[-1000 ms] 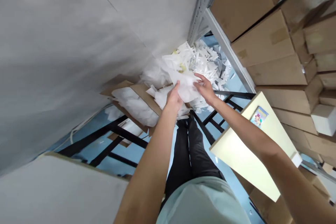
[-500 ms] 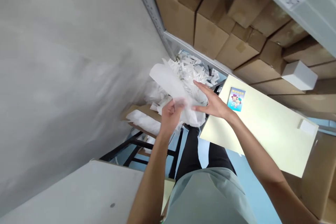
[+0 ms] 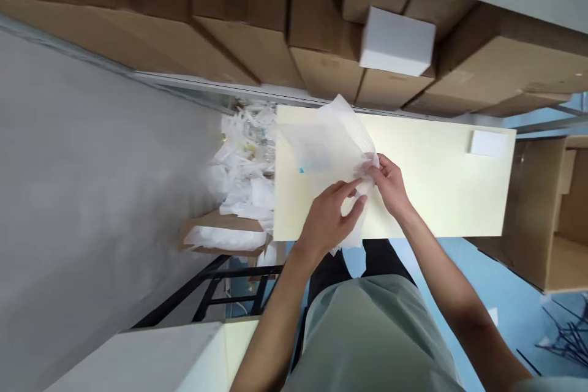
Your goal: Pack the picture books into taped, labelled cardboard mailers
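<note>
A bundle of thin, see-through white sheets (image 3: 340, 135) hangs over the pale yellow tabletop (image 3: 441, 190). My right hand (image 3: 390, 184) is closed on its gathered right side, with fingers and thumb pinching it. Close by on the left, my left hand (image 3: 328, 214) has thumb and forefinger apart, the fingertips at the sheets' lower edge. Through the sheets a blue-tinted card shows faintly, only its blue corner (image 3: 301, 169) plain. Whether the sheets are bags or flat film I cannot tell.
Crumpled white packaging (image 3: 248, 165) is heaped left of the table, above an open carton (image 3: 225, 220). Cardboard boxes (image 3: 326, 67) line the shelf behind, with a white box (image 3: 397, 40) among them. A small white box (image 3: 487, 143) sits on the table's right end, near a large carton (image 3: 528, 214).
My view has turned right. The white sheets have moved from beside the heap to over the table, covering the card. My right hand has closed on them; my left hand's grip has loosened.
</note>
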`<control>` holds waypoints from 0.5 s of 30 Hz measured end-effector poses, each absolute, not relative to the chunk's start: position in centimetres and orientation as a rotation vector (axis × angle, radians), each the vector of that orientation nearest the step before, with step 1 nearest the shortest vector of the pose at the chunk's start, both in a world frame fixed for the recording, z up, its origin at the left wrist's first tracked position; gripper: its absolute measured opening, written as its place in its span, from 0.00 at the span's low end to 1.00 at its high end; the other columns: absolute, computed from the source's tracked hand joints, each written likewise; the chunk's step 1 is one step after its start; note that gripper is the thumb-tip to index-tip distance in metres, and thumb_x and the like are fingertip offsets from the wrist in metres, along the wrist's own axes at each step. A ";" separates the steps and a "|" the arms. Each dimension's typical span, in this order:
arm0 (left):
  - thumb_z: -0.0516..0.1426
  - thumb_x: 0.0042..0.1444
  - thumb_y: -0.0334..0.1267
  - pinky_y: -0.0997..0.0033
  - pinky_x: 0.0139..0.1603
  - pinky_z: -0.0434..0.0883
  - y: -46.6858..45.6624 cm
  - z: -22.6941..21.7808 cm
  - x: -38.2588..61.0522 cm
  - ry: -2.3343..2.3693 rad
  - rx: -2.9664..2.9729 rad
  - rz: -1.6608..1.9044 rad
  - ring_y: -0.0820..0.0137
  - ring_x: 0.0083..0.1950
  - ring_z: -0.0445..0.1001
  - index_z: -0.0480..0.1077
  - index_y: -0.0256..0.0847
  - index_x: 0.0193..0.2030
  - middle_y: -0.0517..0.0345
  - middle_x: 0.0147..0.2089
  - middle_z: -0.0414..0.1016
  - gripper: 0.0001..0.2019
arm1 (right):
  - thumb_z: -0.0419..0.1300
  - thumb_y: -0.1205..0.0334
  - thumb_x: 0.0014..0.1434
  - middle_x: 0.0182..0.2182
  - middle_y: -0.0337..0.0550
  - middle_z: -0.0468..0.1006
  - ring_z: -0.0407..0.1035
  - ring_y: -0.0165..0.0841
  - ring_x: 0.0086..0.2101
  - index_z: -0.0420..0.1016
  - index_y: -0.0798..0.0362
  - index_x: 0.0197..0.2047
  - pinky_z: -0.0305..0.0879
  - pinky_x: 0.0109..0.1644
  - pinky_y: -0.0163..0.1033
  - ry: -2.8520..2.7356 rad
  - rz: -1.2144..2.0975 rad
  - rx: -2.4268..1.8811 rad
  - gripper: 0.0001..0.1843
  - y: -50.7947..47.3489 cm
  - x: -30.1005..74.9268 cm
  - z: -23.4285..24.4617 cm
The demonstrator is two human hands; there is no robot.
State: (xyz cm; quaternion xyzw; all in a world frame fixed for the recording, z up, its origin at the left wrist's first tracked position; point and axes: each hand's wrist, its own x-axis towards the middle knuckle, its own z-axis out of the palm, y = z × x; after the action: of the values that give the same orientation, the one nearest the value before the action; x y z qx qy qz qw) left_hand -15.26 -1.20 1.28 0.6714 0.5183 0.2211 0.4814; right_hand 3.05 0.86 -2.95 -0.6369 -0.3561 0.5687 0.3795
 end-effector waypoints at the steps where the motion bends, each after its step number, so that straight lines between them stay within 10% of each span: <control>1: 0.55 0.74 0.43 0.59 0.53 0.79 -1.2 0.6 -13.6 1.312 1.590 0.581 0.59 0.50 0.84 0.78 0.48 0.59 0.52 0.49 0.84 0.13 | 0.65 0.44 0.66 0.33 0.39 0.82 0.79 0.36 0.36 0.78 0.48 0.45 0.78 0.42 0.43 -0.882 1.425 -1.658 0.16 0.5 5.3 -4.1; 10: 0.56 0.71 0.43 0.55 0.58 0.82 -1.7 -7.6 -3.6 1.487 1.351 0.625 0.61 0.50 0.83 0.79 0.47 0.55 0.50 0.57 0.81 0.12 | 0.63 0.47 0.68 0.23 0.31 0.60 0.56 0.31 0.25 0.63 0.45 0.31 0.57 0.30 0.39 -0.988 1.006 -2.076 0.19 -2.4 17.2 -10.2; 15: 0.58 0.68 0.39 0.50 0.61 0.79 -2.5 -10.2 -0.4 1.493 1.469 0.536 0.56 0.57 0.78 0.80 0.49 0.57 0.48 0.58 0.78 0.14 | 0.63 0.49 0.70 0.25 0.34 0.68 0.62 0.32 0.26 0.62 0.45 0.31 0.64 0.33 0.41 -1.161 0.965 -2.201 0.19 -2.6 19.7 -9.9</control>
State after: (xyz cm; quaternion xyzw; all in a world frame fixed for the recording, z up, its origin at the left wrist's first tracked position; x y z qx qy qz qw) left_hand -0.39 -2.51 -10.16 0.5994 0.6095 0.2189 0.4705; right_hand 19.69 -2.65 -9.93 -0.8018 -0.4228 0.3514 0.2344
